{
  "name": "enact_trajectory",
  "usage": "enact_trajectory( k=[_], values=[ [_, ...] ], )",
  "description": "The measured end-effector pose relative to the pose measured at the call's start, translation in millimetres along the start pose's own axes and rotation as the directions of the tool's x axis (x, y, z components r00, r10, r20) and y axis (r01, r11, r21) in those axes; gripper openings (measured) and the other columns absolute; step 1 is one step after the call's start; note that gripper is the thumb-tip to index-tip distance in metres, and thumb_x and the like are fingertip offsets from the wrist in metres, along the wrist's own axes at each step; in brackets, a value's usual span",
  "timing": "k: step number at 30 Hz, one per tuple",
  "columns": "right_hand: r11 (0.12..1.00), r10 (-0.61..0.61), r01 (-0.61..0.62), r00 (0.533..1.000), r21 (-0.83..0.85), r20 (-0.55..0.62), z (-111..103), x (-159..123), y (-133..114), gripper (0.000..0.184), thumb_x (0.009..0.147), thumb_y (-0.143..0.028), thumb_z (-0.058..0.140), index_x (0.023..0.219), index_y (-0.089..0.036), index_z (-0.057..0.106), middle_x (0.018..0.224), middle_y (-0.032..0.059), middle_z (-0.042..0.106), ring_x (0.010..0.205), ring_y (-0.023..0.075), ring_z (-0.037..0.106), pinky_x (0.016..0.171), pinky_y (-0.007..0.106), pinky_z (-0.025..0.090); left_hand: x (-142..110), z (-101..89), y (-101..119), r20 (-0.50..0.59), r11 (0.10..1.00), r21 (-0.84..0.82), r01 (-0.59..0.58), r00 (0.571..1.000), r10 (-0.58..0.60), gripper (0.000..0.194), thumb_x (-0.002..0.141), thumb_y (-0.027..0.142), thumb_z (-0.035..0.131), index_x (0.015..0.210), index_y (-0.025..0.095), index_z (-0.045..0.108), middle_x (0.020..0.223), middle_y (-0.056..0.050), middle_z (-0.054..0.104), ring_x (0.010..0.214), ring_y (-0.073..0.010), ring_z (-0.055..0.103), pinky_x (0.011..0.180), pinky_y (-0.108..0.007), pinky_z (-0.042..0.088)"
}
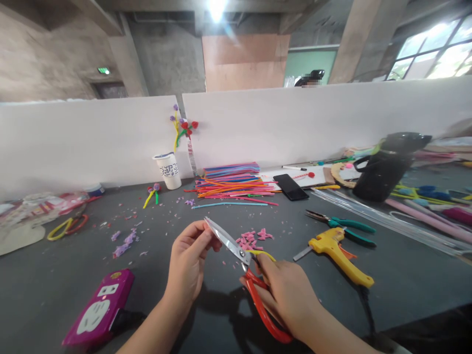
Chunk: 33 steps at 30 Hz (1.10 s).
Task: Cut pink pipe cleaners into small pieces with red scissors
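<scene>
My right hand (283,290) grips a pair of scissors (230,243) by handles with red and yellow showing; the blades point up and left. Just at the blade tips is my left hand (191,250), its thumb and fingers pinched together. Whatever sits in that pinch is too small or hidden to make out. Below and behind the blades lies a pile of short pink pipe-cleaner pieces (254,239). Farther back rests a stack of colourful pipe cleaners (232,184), with a light blue one (228,204) in front.
A yellow glue gun (339,255), green-handled pliers (350,226), a phone (290,187) and a dark jug (387,167) stand or lie on the right. Leftward are a purple power strip (103,309), purple scraps (127,242), more scissors (66,228) and a paper cup (167,171) holding pipe-cleaner flowers.
</scene>
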State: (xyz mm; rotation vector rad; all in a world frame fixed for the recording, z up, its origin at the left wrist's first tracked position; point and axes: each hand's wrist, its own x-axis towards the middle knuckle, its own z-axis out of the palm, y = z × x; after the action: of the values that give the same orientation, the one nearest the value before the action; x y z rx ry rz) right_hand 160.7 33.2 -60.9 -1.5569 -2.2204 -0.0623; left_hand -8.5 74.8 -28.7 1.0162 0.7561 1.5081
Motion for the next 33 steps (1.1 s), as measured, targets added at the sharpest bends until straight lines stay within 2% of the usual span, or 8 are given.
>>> enact_trajectory(
  k=[10, 16, 19, 22, 25, 28, 30, 33],
  values=[
    [1.0, 0.016, -0.016, 1.0, -0.009, -0.021, 2, 1, 2, 0.028, 0.08, -0.046, 0.044, 0.075, -0.02, 0.051, 0.052, -0.0001, 0.057, 0.049, 0.0185, 0.056, 0.047, 0.025, 0.027, 0, 1.6, 2, -0.005, 1.0, -0.005, -0.006, 1.0, 0.006, 0.006, 0.071, 0.019, 0.06, 0.07, 0.013, 0.06, 0.061, 0.0, 0.057, 0.053, -0.0087, 0.051, 0.052, -0.02, 0.04],
    [0.985, 0.074, -0.076, 0.997, 0.152, 0.019, 0, 2, 2, 0.026, 0.077, -0.046, 0.045, 0.077, -0.02, 0.048, 0.059, 0.0004, 0.059, 0.054, 0.0176, 0.055, 0.05, 0.024, 0.029, 0, 1.1, 3, 0.032, 0.999, -0.022, 0.033, 0.999, -0.033, 0.005, 0.073, 0.018, 0.058, 0.072, 0.013, 0.059, 0.063, -0.001, 0.058, 0.054, -0.008, 0.052, 0.052, -0.018, 0.04],
    [0.945, 0.111, -0.125, 0.992, 0.302, 0.062, -3, 3, 1, 0.022, 0.077, -0.043, 0.047, 0.076, -0.021, 0.045, 0.058, -0.0017, 0.056, 0.053, 0.0155, 0.052, 0.05, 0.023, 0.029, -1, 1.3, 2, 0.11, 0.994, -0.014, 0.112, 0.988, -0.11, 0.006, 0.075, 0.017, 0.056, 0.07, 0.013, 0.057, 0.063, 0.0, 0.058, 0.052, -0.0062, 0.051, 0.051, -0.016, 0.038],
    [0.824, 0.174, -0.203, 0.979, 0.529, 0.105, -5, 5, -1, 0.023, 0.079, -0.041, 0.045, 0.068, -0.022, 0.039, 0.051, -0.0056, 0.046, 0.046, 0.0109, 0.043, 0.045, 0.021, 0.027, -2, 2.9, 0, 0.234, 0.966, 0.045, 0.256, 0.937, -0.26, 0.007, 0.075, 0.018, 0.057, 0.069, 0.013, 0.057, 0.061, 0.0, 0.058, 0.049, -0.0059, 0.051, 0.049, -0.017, 0.038],
    [0.578, 0.217, -0.251, 0.964, 0.776, 0.151, -6, 8, -1, 0.028, 0.08, -0.044, 0.043, 0.065, -0.021, 0.038, 0.048, -0.0077, 0.038, 0.04, 0.0073, 0.036, 0.041, 0.019, 0.029, -3, 5.4, -4, 0.332, 0.914, 0.16, 0.373, 0.852, -0.406, 0.007, 0.073, 0.019, 0.058, 0.07, 0.013, 0.056, 0.059, -0.001, 0.058, 0.048, -0.0073, 0.052, 0.049, -0.019, 0.04],
    [0.355, 0.245, -0.313, 0.94, 0.881, 0.235, -6, 11, -1, 0.026, 0.078, -0.045, 0.045, 0.071, -0.02, 0.043, 0.045, -0.0092, 0.038, 0.034, 0.0059, 0.035, 0.036, 0.018, 0.03, -6, 7.2, -8, 0.403, 0.851, 0.302, 0.429, 0.751, -0.522, 0.009, 0.069, 0.02, 0.061, 0.068, 0.012, 0.057, 0.058, -0.001, 0.059, 0.047, -0.0083, 0.053, 0.049, -0.021, 0.042],
    [0.286, 0.248, -0.355, 0.924, 0.89, 0.29, -5, 12, -1, 0.025, 0.075, -0.044, 0.049, 0.074, -0.019, 0.045, 0.045, -0.0094, 0.04, 0.031, 0.0055, 0.036, 0.033, 0.017, 0.03, -7, 7.4, -10, 0.425, 0.827, 0.36, 0.432, 0.713, -0.558, 0.009, 0.067, 0.021, 0.062, 0.067, 0.012, 0.058, 0.057, -0.001, 0.059, 0.045, -0.0085, 0.053, 0.048, -0.021, 0.041],
    [0.255, 0.234, -0.38, 0.916, 0.889, 0.325, -7, 13, -2, 0.023, 0.072, -0.041, 0.053, 0.073, -0.019, 0.046, 0.045, -0.0099, 0.041, 0.029, 0.0048, 0.035, 0.03, 0.016, 0.027, -8, 6.8, -11, 0.418, 0.816, 0.396, 0.421, 0.708, -0.569, 0.01, 0.067, 0.021, 0.063, 0.067, 0.012, 0.057, 0.056, -0.001, 0.059, 0.045, -0.0083, 0.052, 0.047, -0.021, 0.041]
  ],
)
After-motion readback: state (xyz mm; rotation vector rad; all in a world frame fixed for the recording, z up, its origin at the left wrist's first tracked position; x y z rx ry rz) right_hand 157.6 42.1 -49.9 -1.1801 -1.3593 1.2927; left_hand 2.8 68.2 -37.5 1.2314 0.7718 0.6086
